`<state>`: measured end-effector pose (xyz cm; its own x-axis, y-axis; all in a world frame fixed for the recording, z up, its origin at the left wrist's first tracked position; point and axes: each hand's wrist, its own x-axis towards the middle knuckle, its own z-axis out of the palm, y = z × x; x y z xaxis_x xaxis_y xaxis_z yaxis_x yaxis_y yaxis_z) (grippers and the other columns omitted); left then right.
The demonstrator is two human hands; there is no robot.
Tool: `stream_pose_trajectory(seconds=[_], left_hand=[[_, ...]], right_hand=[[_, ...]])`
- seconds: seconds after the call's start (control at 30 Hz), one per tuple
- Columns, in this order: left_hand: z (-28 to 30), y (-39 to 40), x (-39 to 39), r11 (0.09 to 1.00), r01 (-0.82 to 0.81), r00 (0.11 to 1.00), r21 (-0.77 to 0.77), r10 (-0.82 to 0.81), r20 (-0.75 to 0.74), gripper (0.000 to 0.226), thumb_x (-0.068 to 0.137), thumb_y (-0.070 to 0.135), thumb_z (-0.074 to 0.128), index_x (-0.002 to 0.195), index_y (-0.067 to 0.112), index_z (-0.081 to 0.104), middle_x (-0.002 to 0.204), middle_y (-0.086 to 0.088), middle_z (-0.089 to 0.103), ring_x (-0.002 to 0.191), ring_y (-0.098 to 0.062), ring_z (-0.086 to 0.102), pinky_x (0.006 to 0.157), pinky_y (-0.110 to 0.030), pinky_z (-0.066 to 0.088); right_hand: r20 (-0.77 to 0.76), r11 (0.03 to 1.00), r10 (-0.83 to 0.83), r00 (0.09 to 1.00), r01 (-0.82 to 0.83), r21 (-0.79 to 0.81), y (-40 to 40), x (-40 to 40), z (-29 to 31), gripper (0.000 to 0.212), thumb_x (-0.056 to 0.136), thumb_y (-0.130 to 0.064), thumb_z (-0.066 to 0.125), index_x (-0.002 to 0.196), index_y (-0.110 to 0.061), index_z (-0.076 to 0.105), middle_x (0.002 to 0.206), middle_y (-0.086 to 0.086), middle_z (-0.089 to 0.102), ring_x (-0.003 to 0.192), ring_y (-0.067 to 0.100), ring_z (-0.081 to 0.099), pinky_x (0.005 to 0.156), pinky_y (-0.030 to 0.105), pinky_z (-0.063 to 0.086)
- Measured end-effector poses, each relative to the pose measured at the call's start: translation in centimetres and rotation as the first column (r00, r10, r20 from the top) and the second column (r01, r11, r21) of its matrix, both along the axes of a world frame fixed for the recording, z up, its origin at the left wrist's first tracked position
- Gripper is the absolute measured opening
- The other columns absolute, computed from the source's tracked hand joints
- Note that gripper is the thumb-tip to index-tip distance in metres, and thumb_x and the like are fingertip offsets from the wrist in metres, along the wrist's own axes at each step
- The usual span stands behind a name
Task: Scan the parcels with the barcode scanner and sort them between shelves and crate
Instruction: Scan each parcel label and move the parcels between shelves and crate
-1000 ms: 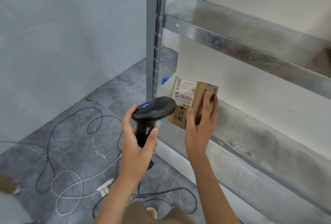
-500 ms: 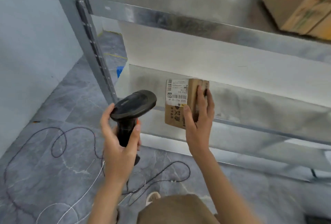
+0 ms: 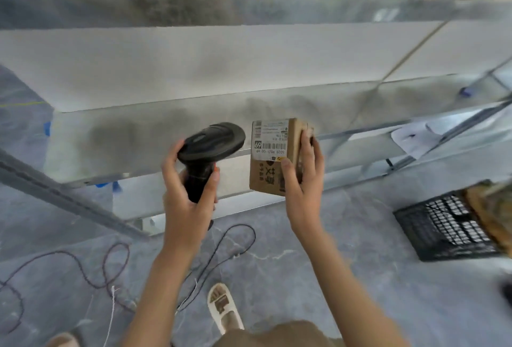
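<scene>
Evidently for scanning, the right hand (image 3: 302, 180) grips the small brown cardboard parcel (image 3: 273, 158) label-first before the metal shelf (image 3: 138, 136), facing the black handheld barcode scanner (image 3: 206, 152) clasped by the left hand (image 3: 185, 197).

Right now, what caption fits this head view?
Left hand holds scanner beside labelled parcel gripped by right hand, before steel shelves; crate lower right.

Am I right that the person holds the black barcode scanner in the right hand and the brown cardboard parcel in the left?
Not quite: the hands are swapped. The head view shows the left hand gripping the black barcode scanner and the right hand holding the brown cardboard parcel.
</scene>
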<state>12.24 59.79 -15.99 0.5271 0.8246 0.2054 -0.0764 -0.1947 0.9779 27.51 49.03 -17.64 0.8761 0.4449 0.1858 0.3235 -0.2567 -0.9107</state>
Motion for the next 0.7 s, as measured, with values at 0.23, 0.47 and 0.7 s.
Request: stream_pose_trajectory(seconds=[0.23,0.47,0.7], left_hand=[[0.9,-8.7,9.0,0.954,0.282,0.959,0.106,-0.276,-0.068,0.067,0.096,0.009,0.065,0.137,0.052,0.033,0.083,-0.001,0.064,0.055,-0.014,0.057,0.053,-0.026,0.049],[1.7,-20.4,15.7,0.885,0.438,0.899,0.157,-0.425,-0.107,0.064,0.090,0.029,0.065,0.130,0.065,0.032,0.100,-0.004,0.065,0.071,-0.009,0.063,0.062,-0.019,0.050],[0.3,-30.0,23.6,0.795,0.594,0.802,0.121,-0.572,-0.172,0.063,0.090,0.033,0.065,0.134,0.061,0.030,0.110,-0.008,0.068,0.077,-0.018,0.064,0.068,-0.029,0.054]], right_hand=[[-0.068,0.962,-0.265,0.962,0.268,0.042,-13.1,4.6,-0.2,0.060,0.095,-0.044,0.050,0.152,-0.044,0.030,0.161,-0.014,0.023,0.144,-0.004,0.021,0.121,0.039,0.027],[-0.144,0.879,-0.442,0.885,0.460,0.128,-26.6,7.9,-0.3,0.059,0.092,-0.050,0.052,0.148,-0.049,0.033,0.160,-0.016,0.024,0.146,-0.002,0.021,0.121,0.046,0.028],[-0.238,0.733,-0.614,0.753,0.655,0.183,-35.9,12.5,-1.2,0.053,0.097,-0.039,0.057,0.146,-0.043,0.036,0.157,-0.015,0.031,0.142,-0.004,0.028,0.118,0.032,0.030]])
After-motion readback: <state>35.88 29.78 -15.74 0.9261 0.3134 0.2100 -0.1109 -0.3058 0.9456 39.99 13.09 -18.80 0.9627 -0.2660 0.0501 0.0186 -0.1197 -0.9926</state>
